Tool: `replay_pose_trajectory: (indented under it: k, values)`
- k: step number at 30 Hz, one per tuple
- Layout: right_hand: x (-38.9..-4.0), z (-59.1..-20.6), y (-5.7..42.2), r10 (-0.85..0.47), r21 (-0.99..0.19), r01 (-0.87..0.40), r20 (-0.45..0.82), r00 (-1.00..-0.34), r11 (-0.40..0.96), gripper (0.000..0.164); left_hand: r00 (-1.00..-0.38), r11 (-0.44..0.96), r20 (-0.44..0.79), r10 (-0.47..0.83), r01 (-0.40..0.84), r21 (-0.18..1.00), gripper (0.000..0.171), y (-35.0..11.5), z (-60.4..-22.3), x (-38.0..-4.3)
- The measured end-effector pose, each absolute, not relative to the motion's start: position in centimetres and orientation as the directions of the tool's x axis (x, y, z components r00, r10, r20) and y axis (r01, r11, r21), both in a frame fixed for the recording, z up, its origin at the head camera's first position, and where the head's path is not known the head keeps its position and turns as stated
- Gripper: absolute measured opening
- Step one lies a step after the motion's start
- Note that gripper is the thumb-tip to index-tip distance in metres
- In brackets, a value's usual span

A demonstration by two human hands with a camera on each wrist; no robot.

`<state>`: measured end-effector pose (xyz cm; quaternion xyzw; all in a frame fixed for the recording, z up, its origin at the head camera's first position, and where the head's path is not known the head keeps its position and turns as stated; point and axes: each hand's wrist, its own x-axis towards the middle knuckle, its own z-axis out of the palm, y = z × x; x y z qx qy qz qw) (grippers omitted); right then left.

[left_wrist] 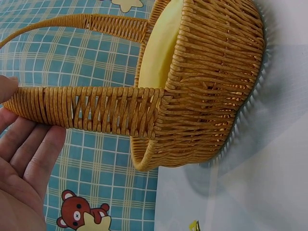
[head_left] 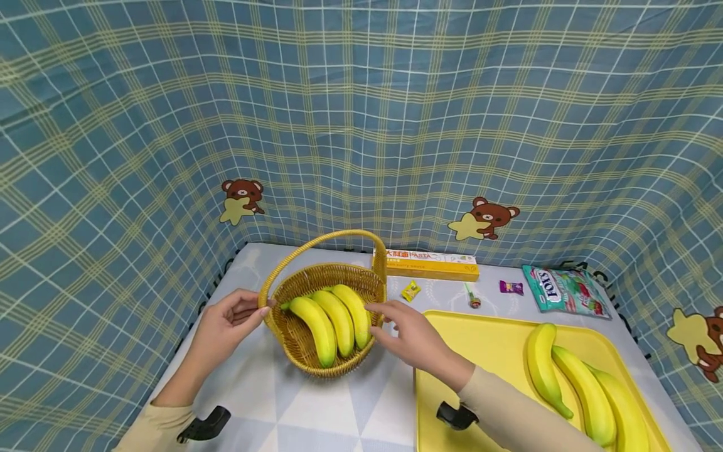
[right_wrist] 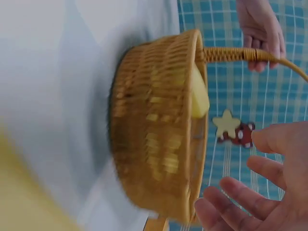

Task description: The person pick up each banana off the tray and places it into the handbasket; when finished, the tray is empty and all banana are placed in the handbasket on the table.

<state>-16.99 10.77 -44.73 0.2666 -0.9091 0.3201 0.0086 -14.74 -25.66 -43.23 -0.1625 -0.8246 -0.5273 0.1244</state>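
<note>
A woven wicker basket [head_left: 316, 370] stands on the table, with three bananas [head_left: 337, 320] lying side by side in it. Its tall arched handle [left_wrist: 110, 109] rises above the rim. My left hand [head_left: 228, 319] pinches the left side of this handle between thumb and fingers, as the left wrist view shows up close. On the opposite side, my right hand [head_left: 411, 333] is at the basket's right rim beside the rightmost banana, its fingers spread and loosely bent. In the right wrist view the right hand [right_wrist: 262, 192] holds nothing.
A yellow tray [head_left: 474, 339] with several bananas [head_left: 584, 392] lies to the right, under my right forearm. Behind are a pasta box [head_left: 432, 267], a yellow candy [head_left: 411, 290], a lollipop [head_left: 473, 300], a purple candy [head_left: 511, 287] and a teal FOX'S bag [head_left: 567, 292]. Checked cloth [head_left: 350, 125] surrounds the table.
</note>
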Motion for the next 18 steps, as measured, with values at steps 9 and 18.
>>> replay_pose_trajectory:
  k: [9,18]
  values:
    - [-15.0,-46.4,19.0,-0.311,-0.576,-0.321,0.12,-0.943,0.752,0.043,-0.922,0.419,0.365,0.13,0.384,0.823,0.013,-25.5,-43.1,-14.7]
    - [-13.8,-47.3,27.2,-0.181,-0.463,-0.205,0.096,-0.979,0.863,0.045,-0.916,0.407,0.379,0.13,0.398,0.822,0.013,-25.4,-43.1,-14.7]
